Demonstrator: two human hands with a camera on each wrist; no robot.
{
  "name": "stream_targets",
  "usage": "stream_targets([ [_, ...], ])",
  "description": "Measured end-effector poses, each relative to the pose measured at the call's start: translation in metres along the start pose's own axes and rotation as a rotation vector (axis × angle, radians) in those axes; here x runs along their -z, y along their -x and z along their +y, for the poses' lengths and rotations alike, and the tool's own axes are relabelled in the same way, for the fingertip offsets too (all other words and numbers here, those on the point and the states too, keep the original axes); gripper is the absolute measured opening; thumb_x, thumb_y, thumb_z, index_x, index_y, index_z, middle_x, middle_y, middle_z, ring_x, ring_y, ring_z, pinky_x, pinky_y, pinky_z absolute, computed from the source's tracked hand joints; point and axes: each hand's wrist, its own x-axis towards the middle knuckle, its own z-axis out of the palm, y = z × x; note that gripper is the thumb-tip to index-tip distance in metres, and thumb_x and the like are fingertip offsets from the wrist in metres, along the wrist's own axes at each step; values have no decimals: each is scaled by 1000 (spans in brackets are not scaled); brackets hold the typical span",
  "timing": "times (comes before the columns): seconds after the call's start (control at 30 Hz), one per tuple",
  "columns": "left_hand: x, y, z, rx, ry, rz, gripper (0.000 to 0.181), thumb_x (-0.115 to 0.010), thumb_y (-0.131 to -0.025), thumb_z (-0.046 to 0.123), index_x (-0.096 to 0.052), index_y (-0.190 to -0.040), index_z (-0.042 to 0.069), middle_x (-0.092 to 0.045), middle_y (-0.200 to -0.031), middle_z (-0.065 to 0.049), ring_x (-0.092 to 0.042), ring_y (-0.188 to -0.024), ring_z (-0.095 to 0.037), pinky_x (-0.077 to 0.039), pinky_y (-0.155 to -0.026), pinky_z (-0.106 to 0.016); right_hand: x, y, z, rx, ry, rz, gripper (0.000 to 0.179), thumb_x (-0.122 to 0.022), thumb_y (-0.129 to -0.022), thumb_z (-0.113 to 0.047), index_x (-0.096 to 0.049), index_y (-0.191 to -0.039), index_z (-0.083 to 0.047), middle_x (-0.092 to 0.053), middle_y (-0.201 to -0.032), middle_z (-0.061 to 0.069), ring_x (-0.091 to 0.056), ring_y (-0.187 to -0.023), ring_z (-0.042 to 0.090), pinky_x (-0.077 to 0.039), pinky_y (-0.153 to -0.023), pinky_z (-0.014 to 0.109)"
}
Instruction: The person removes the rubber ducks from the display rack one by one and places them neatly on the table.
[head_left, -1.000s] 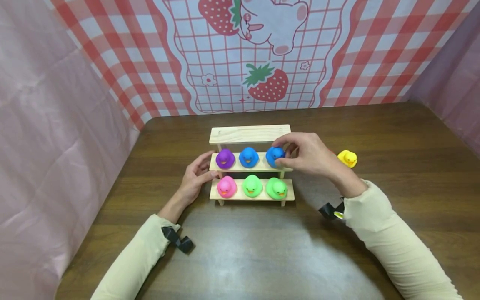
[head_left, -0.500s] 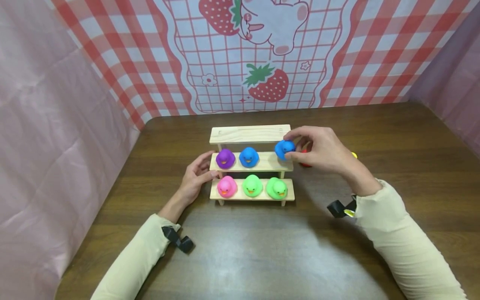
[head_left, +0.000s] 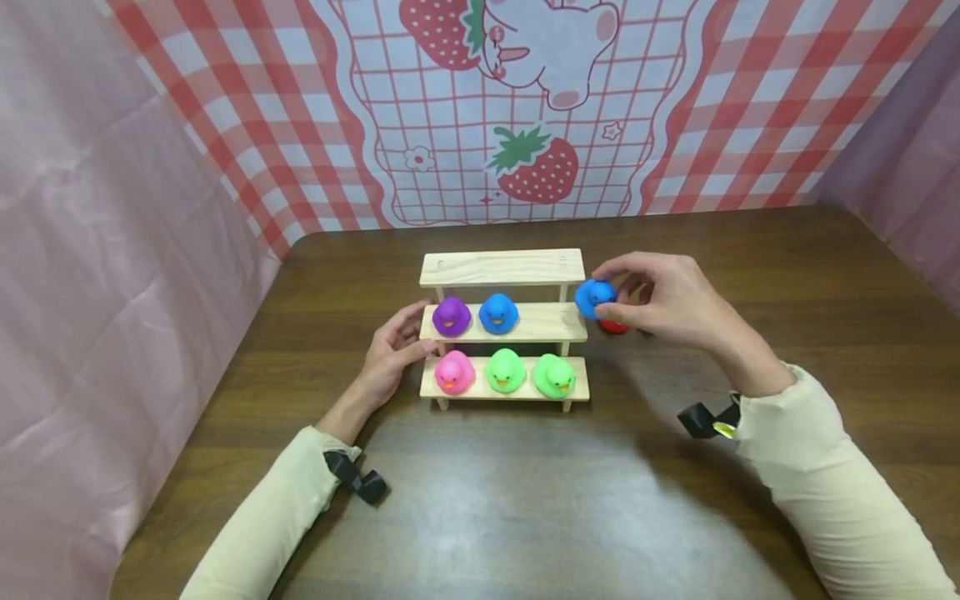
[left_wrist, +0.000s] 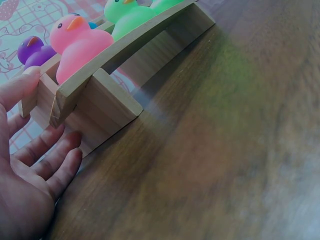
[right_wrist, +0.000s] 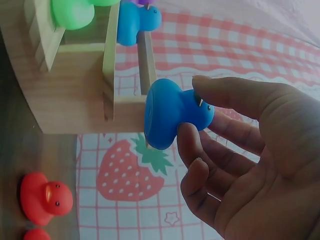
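Note:
My right hand (head_left: 667,300) pinches a blue rubber duck (head_left: 591,298) between thumb and fingers, just off the right end of a three-tier wooden display stand (head_left: 498,268). In the right wrist view the duck (right_wrist: 162,117) is tilted, its flat base turned toward the stand. My left hand (head_left: 384,362) holds the stand's left end, thumb at the middle shelf's front corner and fingers behind it. On that shelf sit a purple duck (head_left: 452,318) and another blue duck (head_left: 498,315). The bottom shelf bears a pink duck (head_left: 453,373) and two green ducks (head_left: 505,372). Nothing stands on the top shelf.
A red duck (head_left: 613,327) lies on the brown wooden table (head_left: 487,500), partly covered by the right hand. The right wrist view shows this red duck (right_wrist: 45,197) and part of a second. A strawberry-print cloth (head_left: 420,100) hangs behind; pink cloth (head_left: 112,292) hangs at the left.
My right hand has lifted the blue duck from the middle shelf's right spot and carried it right, past the shelf end. It now hides the yellow duck. The left hand stays put.

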Motion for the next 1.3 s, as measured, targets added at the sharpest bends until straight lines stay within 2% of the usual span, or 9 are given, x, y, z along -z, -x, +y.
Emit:
stream_targets([
  [0.53,1,-1,-2,10,10,-10,68,-58,-85,-6,-35,-149,-7,-71,-108,11,-68,-96,-6,-55,-85,-20,6,13,26,-56,34,-12,43,-83,-81,-23,-70,-119,-10,-71,-93,7,-58,-79,14,-48,-62,21],
  [0.8,1,-1,-2,13,0,-6,68,-58,-85,-5,-36,-149,-7,-71,-106,12,-67,-93,-6,-55,-82,-20,4,18,37,-15,55,-48,43,-82,-83,-25,-68,-119,-6,-71,-95,11,-61,-85,22,-49,-63,22],
  [1.07,1,-2,-1,4,15,-11,68,-57,-85,-7,-35,-149,-7,-72,-105,11,-68,-93,-6,-55,-83,-19,-2,20,45,-65,57,-102,46,-81,-83,-23,-67,-122,-5,-70,-101,14,-61,-89,25,-49,-63,23],
  [1.3,2,-1,-1,5,9,-13,68,-58,-85,-6,-35,-149,-7,-72,-106,11,-67,-94,-6,-55,-84,-20,-9,23,53,-56,54,-137,45,-81,-83,-23,-67,-122,-5,-70,-97,10,-60,-86,22,-49,-63,24],
])
